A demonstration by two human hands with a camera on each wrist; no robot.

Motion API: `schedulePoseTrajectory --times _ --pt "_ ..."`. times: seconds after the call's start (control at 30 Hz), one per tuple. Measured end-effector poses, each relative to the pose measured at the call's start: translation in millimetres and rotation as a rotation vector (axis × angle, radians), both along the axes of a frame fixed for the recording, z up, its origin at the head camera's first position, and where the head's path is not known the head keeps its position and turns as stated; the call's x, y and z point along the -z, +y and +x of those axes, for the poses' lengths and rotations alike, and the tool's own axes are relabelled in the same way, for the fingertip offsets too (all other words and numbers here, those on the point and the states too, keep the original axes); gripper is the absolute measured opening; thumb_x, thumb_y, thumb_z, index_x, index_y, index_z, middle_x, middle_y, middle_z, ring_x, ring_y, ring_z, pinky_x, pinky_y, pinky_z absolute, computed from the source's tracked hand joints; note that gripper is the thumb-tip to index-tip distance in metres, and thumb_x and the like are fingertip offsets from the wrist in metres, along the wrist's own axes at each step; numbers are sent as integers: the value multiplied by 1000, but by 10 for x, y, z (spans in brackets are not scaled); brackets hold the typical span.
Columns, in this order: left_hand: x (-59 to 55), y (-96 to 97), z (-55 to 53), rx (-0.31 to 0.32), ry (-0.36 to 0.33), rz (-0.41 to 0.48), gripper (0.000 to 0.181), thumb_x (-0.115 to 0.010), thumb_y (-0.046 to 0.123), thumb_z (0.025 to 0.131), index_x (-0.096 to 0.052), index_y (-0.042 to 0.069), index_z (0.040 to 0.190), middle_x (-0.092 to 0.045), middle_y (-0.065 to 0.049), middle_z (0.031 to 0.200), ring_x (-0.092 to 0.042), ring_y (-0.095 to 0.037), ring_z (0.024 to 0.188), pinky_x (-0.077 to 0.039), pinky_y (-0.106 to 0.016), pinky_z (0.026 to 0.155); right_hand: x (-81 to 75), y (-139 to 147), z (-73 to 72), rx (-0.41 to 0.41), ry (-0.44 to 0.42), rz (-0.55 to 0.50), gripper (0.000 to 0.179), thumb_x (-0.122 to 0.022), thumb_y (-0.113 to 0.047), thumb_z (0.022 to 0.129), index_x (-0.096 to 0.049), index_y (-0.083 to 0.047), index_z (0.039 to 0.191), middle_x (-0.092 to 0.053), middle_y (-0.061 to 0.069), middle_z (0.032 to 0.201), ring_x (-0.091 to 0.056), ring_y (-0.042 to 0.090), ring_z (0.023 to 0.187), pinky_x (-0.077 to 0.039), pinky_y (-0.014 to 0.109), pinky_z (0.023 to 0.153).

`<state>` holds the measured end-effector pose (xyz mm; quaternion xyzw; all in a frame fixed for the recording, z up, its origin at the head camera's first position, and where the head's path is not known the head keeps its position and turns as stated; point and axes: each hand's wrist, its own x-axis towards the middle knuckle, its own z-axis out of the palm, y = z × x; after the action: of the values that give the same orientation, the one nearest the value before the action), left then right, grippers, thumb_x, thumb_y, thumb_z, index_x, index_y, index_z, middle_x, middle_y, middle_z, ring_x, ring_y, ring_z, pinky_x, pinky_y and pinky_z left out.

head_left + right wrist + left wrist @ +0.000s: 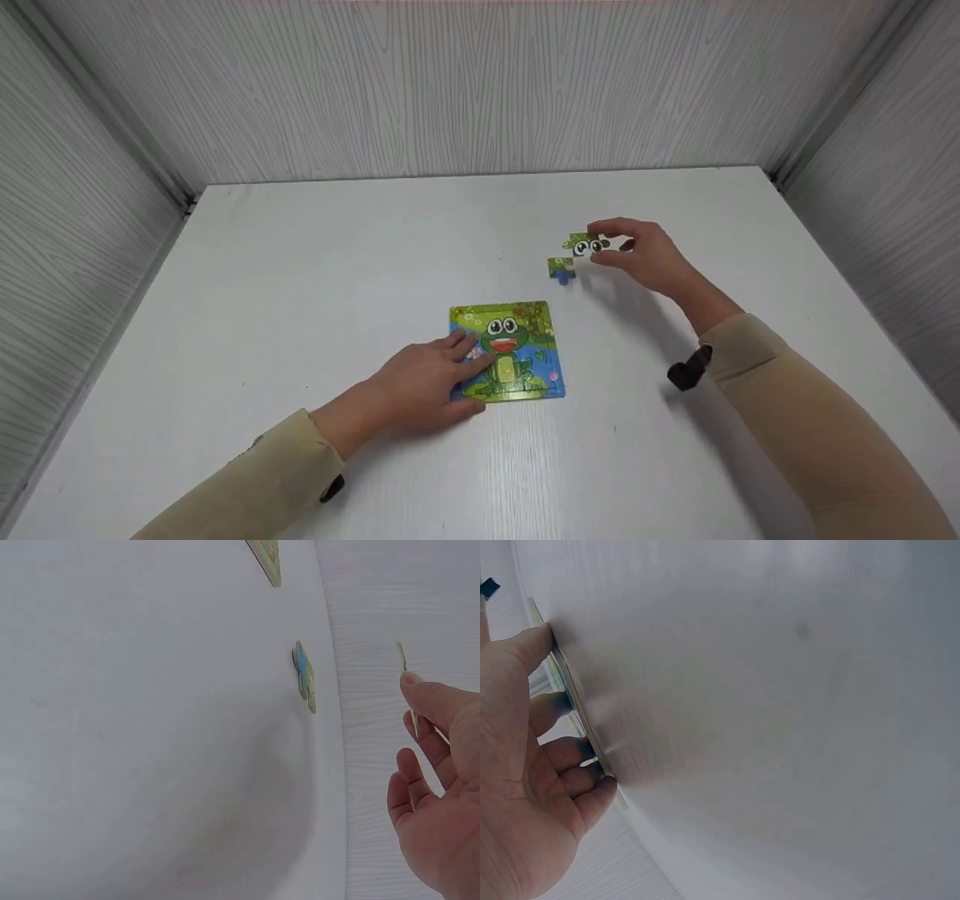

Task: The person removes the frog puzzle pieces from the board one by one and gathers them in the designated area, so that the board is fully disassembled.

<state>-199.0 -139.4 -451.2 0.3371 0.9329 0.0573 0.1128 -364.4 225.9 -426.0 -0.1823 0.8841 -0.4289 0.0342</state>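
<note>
A square frog puzzle board (529, 360) lies flat on the white table. My left hand (424, 382) rests on its left side, with the fingers spread over the picture and the thumb at the near edge. In the left wrist view, the board (581, 701) shows edge-on under the fingertips. Beyond the board, my right hand (645, 255) pinches a puzzle piece (583, 244) printed with two cartoon eyes, between thumb and fingers. The right wrist view has this piece (401, 652) raised off the table. Just below it in the head view lies a green and blue puzzle piece (561, 267).
The white tabletop (337, 255) is bounded by pale wood-grain panels at the back (480, 90), left (67, 225) and right (885, 165). A dark device (688, 369) hangs under the right wrist.
</note>
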Motion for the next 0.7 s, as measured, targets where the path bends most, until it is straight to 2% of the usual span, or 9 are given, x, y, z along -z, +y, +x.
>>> schedulePoseTrajectory --times 0.23,0.43,0.7 --pt "6 8 3 4 2 -6 72 -50 62 105 -42 23 165 -34 -15 170 -31 -33 157 -43 -53 117 139 119 -55 61 -65 1 46 -77 -21 100 -67 -14 145 -64 4 144 -54 22 132 -46 44 106" --pt "10 11 -3 5 9 -11 72 -52 62 105 -43 23 165 -34 -15 170 -31 -33 157 -43 -54 116 193 160 -83 94 -121 -10 47 -76 -22 101 -65 -14 146 -61 3 148 -51 23 137 -44 47 112" --pt "18 -2 -5 7 14 -2 71 -50 62 105 -44 23 164 -33 -15 170 -31 -33 157 -44 -54 116 301 217 -85 101 -134 -20 46 -73 -16 102 -65 -12 147 -61 8 148 -51 27 139 -42 49 115"
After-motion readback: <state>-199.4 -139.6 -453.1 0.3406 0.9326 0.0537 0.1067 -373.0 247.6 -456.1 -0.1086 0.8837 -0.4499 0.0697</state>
